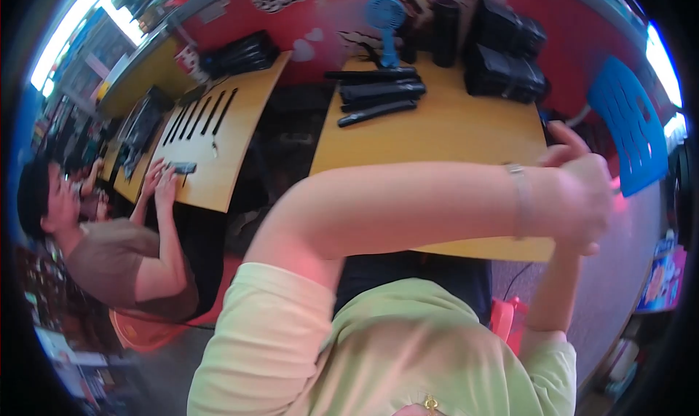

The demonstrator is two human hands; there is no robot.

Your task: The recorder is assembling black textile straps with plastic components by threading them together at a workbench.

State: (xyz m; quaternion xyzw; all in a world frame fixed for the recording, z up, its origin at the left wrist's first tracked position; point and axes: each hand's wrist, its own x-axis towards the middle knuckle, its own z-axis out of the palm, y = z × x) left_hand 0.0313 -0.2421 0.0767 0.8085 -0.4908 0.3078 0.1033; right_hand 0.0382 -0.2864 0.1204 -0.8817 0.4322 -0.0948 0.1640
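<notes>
By the table's [429,139] right edge, our left hand [584,197] overlaps our right hand [566,146], with grips we cannot tell, so we should steady both, clear of the black packs [502,73] at its far side.

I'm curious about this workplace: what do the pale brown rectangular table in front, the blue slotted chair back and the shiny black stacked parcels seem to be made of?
The table looks like smooth wood or laminate, from its even tan top. The chair back is probably moulded plastic, smooth, given its uniform colour and open slots. The parcels seem wrapped in glossy plastic film: creased highlights.
</notes>
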